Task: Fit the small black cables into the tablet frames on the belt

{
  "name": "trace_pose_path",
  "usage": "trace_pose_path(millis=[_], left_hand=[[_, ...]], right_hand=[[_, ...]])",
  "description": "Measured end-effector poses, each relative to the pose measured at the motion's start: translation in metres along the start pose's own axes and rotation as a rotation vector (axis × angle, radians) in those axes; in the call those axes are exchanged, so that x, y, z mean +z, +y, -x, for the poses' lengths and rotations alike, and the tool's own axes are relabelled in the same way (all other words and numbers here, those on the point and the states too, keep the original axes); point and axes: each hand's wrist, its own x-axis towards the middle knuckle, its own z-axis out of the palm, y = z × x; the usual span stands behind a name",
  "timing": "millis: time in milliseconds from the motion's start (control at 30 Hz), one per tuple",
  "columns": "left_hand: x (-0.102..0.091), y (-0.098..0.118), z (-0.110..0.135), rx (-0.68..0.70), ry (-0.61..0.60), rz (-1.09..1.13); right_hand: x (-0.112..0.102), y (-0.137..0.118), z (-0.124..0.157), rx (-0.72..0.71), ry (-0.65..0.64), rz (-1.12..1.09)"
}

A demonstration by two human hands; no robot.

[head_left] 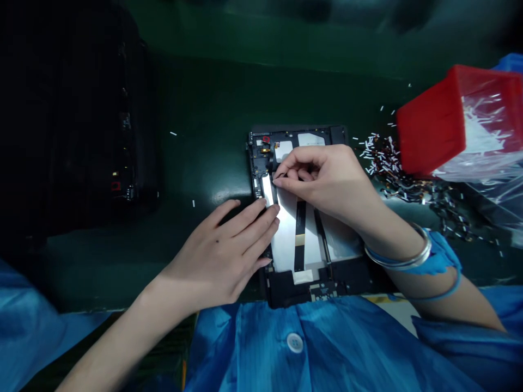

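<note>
An opened tablet (288,239) lies on the green work surface near my body, with its silvery battery area, a black ribbon cable (299,234) and circuit parts exposed. My left hand (229,256) rests flat along the tablet's left edge, fingers stretched out and slightly apart. Over the tablet's upper middle, my right hand (322,177) pinches a thin black wire (281,175) between thumb and forefinger. Where that wire leads is partly hidden by the fingers. A small red-framed part (266,140) shows at the tablet's top left corner.
On the right, a red bin (433,125) holds a clear plastic bag (486,136) of small white pieces. Beside it lies a heap of thin wires with white ends (386,160). A large dark stack (81,120) with circuit parts along its edge stands at left.
</note>
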Motion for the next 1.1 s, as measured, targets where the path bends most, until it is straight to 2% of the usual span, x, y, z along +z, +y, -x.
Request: trace_pose_path(millis=[233,433,733,833,933,1033,1100], left_hand=[[0.000,-0.001,0.000,0.004,-0.003,0.001],[0.001,-0.001,-0.001,0.005,0.009,-0.007],[0.004,-0.005,-0.014,-0.048,0.038,-0.047],[0.001,-0.011,-0.021,-0.124,0.020,-0.008],[-0.003,-0.010,-0.016,-0.227,0.098,0.071],[-0.002,0.006,0.004,-0.425,0.273,0.149],[0.004,0.025,0.019,-0.574,0.329,0.171]], right_hand=[[-0.001,-0.004,-0.002,0.059,-0.025,0.016],[0.000,-0.005,-0.001,0.038,-0.009,0.070],[-0.003,-0.001,0.008,-0.050,0.150,0.126],[-0.012,-0.002,0.025,-0.123,0.206,0.175],[-0.026,0.005,0.053,-0.179,0.283,0.223],[-0.036,0.027,0.085,-0.064,0.389,0.305],[-0.036,0.043,0.103,0.054,0.403,0.416]])
